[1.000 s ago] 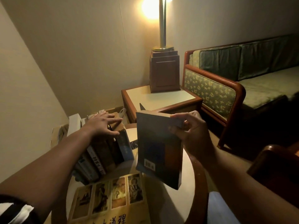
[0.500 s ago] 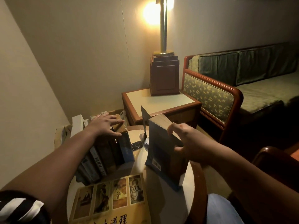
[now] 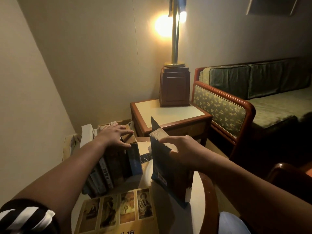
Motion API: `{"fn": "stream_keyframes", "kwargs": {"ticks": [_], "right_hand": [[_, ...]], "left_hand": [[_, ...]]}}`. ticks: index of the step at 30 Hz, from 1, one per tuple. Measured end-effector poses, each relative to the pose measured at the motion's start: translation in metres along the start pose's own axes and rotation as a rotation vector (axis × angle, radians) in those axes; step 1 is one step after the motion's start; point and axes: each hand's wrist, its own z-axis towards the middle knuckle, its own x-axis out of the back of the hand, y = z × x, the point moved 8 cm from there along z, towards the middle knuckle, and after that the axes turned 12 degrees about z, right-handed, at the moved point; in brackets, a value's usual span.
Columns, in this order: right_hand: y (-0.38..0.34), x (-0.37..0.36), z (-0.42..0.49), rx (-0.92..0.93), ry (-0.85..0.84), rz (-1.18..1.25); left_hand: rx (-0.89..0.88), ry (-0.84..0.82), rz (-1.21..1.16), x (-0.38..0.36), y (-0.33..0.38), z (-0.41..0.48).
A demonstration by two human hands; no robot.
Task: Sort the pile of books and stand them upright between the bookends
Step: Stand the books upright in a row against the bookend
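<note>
Nearest, one large flat book (image 3: 118, 208), its cover marked with four portrait panels, is laid on the tabletop (image 3: 168, 220). Beyond it, one blue book (image 3: 167, 174) with a pale label is stood upright on the tabletop and gripped at its top edge by the right hand (image 3: 184, 152); a second ago it was held in the air. To the left, a leaning row of books (image 3: 118, 166), at least five spines, is pressed by the flat, spread left hand (image 3: 114, 135), as before. One dark bookend (image 3: 154, 124) is seen just behind the blue book.
</note>
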Motion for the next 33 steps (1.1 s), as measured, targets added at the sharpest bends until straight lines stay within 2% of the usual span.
{"fn": "stream_keyframes", "kwargs": {"ticks": [15,24,30,33], "right_hand": [[-0.031,-0.005,0.076,-0.007,0.148,0.072],[-0.046,-0.021,0.137,0.064,0.261,0.118],[-0.039,-0.030,0.149,0.017,0.310,0.156],[-0.032,-0.033,0.150,-0.079,0.285,0.239]], "left_hand": [[-0.017,0.044,-0.064,0.003,0.003,0.000],[0.081,0.154,-0.161,0.000,-0.008,0.003],[0.088,0.168,-0.206,-0.003,-0.012,0.004],[0.081,0.164,-0.196,-0.001,-0.012,0.001]]}}
